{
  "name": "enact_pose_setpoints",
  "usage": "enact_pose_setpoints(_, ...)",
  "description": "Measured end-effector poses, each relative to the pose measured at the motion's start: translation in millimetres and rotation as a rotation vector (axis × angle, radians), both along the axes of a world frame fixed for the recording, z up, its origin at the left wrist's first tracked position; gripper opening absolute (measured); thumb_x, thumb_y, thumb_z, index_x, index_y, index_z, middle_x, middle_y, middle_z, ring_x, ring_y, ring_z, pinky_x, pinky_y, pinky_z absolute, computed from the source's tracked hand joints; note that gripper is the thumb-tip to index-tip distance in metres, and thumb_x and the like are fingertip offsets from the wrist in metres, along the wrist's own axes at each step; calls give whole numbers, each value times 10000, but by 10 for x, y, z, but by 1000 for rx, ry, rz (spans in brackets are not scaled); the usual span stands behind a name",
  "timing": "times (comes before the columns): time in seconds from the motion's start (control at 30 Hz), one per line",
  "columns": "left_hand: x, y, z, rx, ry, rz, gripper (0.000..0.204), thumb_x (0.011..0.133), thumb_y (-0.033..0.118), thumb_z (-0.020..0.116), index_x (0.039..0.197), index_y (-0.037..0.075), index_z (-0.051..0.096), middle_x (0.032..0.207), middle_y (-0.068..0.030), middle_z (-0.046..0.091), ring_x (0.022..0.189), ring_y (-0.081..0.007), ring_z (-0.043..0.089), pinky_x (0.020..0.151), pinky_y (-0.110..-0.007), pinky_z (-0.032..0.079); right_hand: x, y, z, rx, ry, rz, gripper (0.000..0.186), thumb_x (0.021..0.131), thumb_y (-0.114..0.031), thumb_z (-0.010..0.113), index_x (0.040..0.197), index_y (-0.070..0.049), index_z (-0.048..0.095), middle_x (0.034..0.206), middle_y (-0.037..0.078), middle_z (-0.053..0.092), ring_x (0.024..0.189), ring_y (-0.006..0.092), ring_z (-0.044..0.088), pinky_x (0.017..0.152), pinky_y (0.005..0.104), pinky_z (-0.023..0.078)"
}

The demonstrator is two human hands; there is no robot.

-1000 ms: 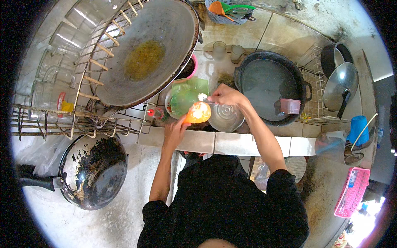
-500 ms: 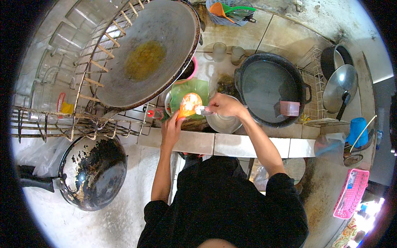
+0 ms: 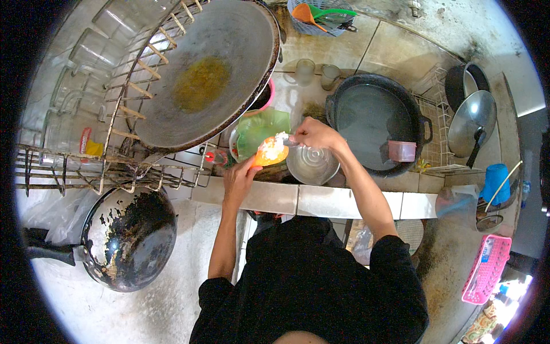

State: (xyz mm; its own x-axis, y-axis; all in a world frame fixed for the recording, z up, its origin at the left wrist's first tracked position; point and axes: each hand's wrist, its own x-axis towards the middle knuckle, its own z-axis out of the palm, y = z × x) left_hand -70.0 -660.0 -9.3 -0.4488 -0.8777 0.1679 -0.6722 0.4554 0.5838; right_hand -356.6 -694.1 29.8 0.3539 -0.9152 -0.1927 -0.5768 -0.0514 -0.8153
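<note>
My left hand is closed around the lower end of an orange rounded object with whitish, lumpy contents; its exact kind is not clear. Pinched in my right hand is a small grey spoon-like utensil, its tip against the whitish lumps. Beneath my right hand stands a round metal bowl with ridged rings at its bottom. Just beyond the orange object lies a translucent green bowl, its lower part partly covered by my left hand's load.
At the left, a wire rack holds glass mugs and a large wok. A black basin of water with a pink tub stands right. Two glasses sit behind. A scorched pan hangs lower left.
The orange object has tilted and moved slightly right and down. My right hand has risen a little, and the utensil has moved over the whitish lumps.
</note>
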Motion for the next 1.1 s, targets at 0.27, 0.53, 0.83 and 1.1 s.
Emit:
enact_pose_setpoints(0.27,29,-32,-94,-24,34,131,300,862,225,621,1131,92,616,943,-158,662,794,-339,637,661,-407,487,180,112,1,-75,-8,7,330,819,-270,655,735,48,648,581,169,587,516,224,543,519,385,425)
enact_pose_setpoints(0.53,-186,-45,41,-4,77,166,370,855,212,625,1200,86,584,938,-184,651,764,-335,633,652,-412,479,607,362,-360,-37,-200,-127,362,855,-264,634,691,59,623,506,113,540,463,131,464,464,330,389)
enact_pose_setpoints(0.83,-202,7,-7,59,90,200,364,856,198,625,1191,60,586,953,-184,652,780,-356,629,673,-414,485,651,345,-423,189,-430,-214,431,860,-364,642,638,4,619,546,14,530,504,95,453,475,275,369)
enact_pose_setpoints(1.1,-138,-4,-52,-33,118,166,353,842,164,643,1170,42,593,966,-183,655,803,-350,638,672,-403,490,507,261,-187,418,-329,-174,439,837,-427,664,667,-25,618,565,-10,505,506,71,419,448,244,329)
